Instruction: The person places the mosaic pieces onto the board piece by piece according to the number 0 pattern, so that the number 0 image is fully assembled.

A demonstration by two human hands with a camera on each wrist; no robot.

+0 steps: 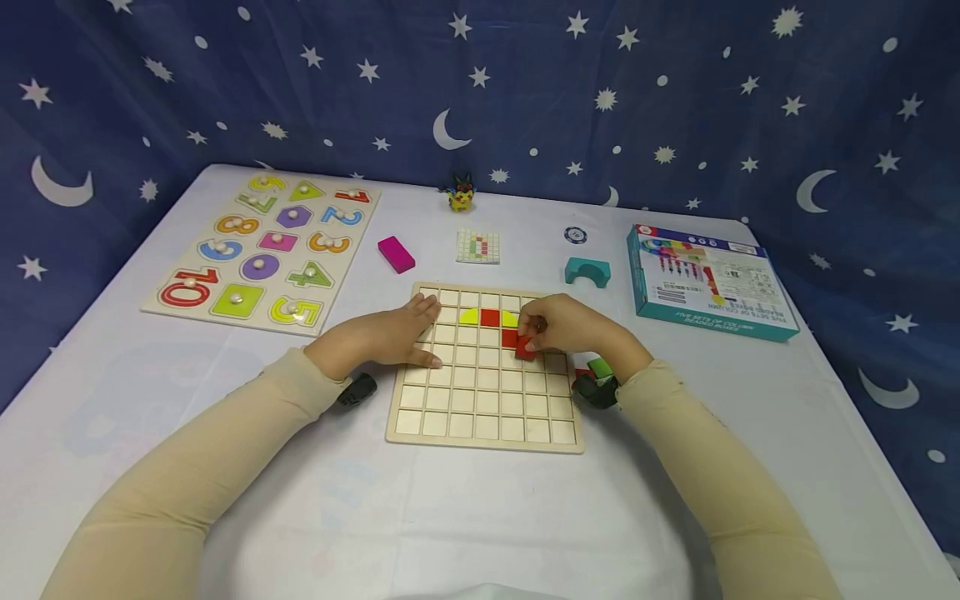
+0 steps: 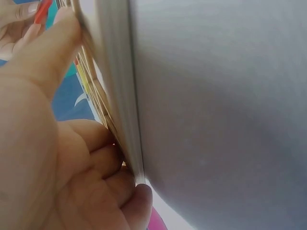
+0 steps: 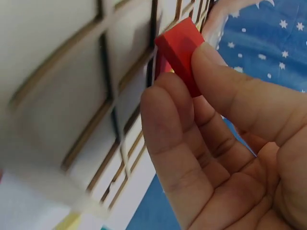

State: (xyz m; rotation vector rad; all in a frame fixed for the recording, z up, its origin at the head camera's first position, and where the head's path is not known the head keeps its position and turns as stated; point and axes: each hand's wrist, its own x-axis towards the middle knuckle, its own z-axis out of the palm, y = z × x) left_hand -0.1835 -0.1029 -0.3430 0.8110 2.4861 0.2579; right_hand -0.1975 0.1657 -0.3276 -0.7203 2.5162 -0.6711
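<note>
Your left hand [image 1: 378, 337] lay flat, fingers straight, steadying the square wooden grid board [image 1: 486, 421] on the worktop. Your right hand [image 1: 566, 327] pinched a small red wooden block [image 1: 525, 347] over the board's right-middle cells; tilted, it could jam on the dividers.

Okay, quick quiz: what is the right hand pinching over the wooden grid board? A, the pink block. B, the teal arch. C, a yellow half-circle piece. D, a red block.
D: the right hand pinches a red block between thumb and fingers just above the wooden grid board, while the pink block and teal arch lie untouched further back on the table.
</note>
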